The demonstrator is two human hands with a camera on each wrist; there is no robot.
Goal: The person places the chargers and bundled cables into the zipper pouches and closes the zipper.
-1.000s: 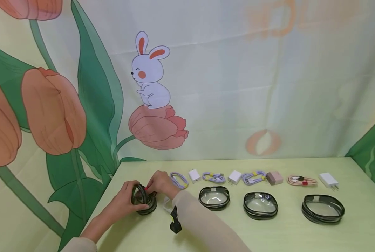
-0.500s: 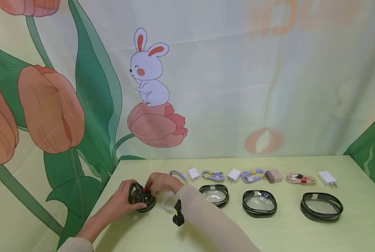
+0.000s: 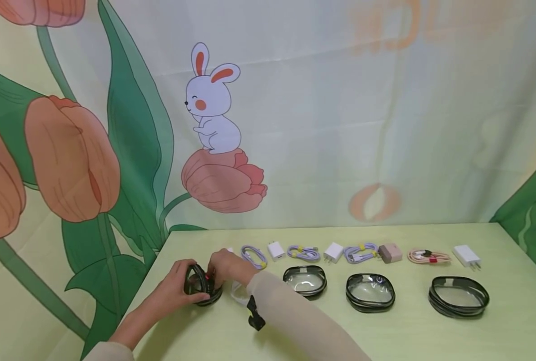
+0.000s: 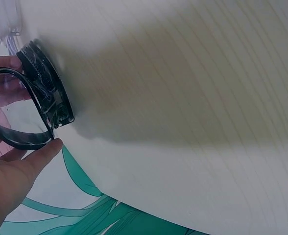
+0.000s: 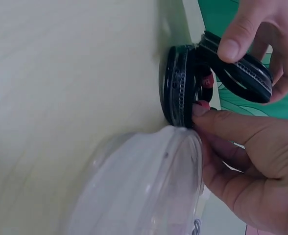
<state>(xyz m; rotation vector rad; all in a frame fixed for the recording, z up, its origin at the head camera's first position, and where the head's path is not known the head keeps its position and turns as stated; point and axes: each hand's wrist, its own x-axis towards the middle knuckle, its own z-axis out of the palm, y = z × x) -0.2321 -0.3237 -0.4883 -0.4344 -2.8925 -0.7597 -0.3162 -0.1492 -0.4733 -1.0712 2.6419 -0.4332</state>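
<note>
A small clear zip case with black trim (image 3: 213,300) stands open at the table's left end. My left hand (image 3: 178,283) holds its raised lid (image 5: 254,78) between thumb and fingers. Over the lower half (image 5: 176,88), my right hand (image 3: 229,265) pinches a black coiled cable with a red tie (image 5: 208,81), which sits at the case's opening. In the right wrist view, the thumb and fingertips of the right hand are right at the case's rim. Part of the cable is hidden behind the fingers and lid.
A clear, whitish case (image 5: 139,181) stands beside the right hand. Three black-trimmed clear cases (image 3: 305,282) lie to the right. Behind them runs a row of tied lilac cables (image 3: 303,253), a pink cable (image 3: 429,256), white chargers (image 3: 467,256) and a pink-brown charger (image 3: 390,253).
My right hand has lowered slightly with the red-tied cable, down towards the open case. The left hand keeps its hold on the lid, nearly still.
</note>
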